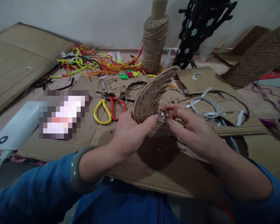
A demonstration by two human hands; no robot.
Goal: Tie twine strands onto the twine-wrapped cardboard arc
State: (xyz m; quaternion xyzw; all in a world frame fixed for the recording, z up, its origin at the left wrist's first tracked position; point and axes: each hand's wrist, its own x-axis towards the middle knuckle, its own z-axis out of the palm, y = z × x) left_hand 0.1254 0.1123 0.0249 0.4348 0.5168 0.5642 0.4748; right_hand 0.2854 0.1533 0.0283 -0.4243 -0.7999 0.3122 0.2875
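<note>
A curved piece covered in rows of jute twine [147,99] is raised above the cardboard, its pointed tip up and to the right. Gripping its lower left side is my left hand [133,132], the thumb lying across the front. My right hand [189,124] pinches at the inner edge, close to my left thumb. Something small and shiny shows between those fingertips, too small to name. Behind the piece lies a bundle of loose twine [118,87]. Scissors with one yellow and one red handle [102,112] rest to the left of my left hand.
A jute spool [155,43] stands at the back beside a black flowered holder [196,31]. Another jute spool [256,59] leans at right. White tape roll [205,107] lies near my right hand. Pipe cleaners [95,62], a blurred-out phone [65,115] and a power bank [21,124] are leftward.
</note>
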